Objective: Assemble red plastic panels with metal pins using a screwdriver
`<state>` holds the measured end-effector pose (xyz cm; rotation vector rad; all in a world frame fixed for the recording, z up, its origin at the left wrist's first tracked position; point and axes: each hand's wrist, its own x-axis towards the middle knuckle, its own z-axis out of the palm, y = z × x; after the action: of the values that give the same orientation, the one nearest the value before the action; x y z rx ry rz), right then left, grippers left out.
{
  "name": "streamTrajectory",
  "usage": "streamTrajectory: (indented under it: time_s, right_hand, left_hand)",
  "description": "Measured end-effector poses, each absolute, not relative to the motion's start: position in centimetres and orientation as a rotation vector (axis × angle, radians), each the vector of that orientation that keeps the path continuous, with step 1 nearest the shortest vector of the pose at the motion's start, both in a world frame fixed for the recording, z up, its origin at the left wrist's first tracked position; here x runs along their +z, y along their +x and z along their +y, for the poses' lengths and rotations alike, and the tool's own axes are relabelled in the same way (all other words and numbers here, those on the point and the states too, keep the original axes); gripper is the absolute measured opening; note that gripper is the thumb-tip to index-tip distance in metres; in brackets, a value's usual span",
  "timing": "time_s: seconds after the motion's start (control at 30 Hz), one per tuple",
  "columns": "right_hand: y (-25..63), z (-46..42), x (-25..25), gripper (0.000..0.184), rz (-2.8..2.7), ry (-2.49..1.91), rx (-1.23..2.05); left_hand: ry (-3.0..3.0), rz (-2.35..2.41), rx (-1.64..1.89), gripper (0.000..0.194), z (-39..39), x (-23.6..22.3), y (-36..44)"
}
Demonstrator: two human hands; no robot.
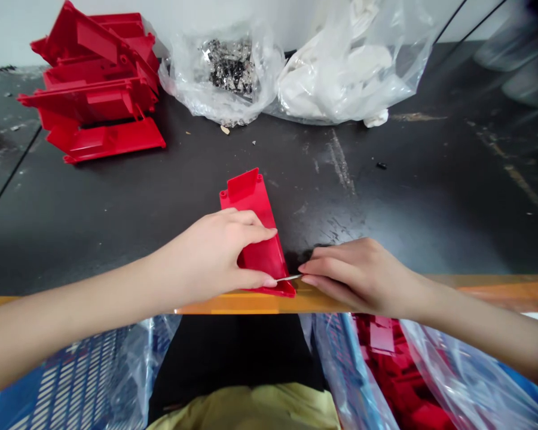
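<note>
A red plastic part (263,251) with a raised flap at its far end lies on the dark table by the front edge. My left hand (226,248) is closed over its left side, thumb near the close end. My right hand (356,272) pinches a thin, pale, blade-like tool (289,278) just right of the part. The tool's tip reaches over the part's near corner, by my left thumb. Most of the tool is hidden in my right fingers, so its exact kind does not show.
Several red plastic parts (103,89) are stacked at the back left. Behind are a clear bag (188,89) of small metal clips and a bag (341,77) of white material. Below the orange-taped edge (233,303) stand a blue crate (67,382) and a bin of red parts (403,382).
</note>
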<state>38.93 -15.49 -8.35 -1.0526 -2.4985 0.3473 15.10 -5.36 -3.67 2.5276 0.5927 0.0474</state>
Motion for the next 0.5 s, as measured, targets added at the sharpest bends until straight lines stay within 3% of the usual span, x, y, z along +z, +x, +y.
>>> streamTrajectory:
  time_s: [0.5]
  right_hand:
    - [37.8, -16.2, -7.5, 0.026, -2.396, -1.319, 0.554]
  left_hand:
    - [2.838, 0.624, -0.223, 0.036, -5.2, -2.0, 16.7]
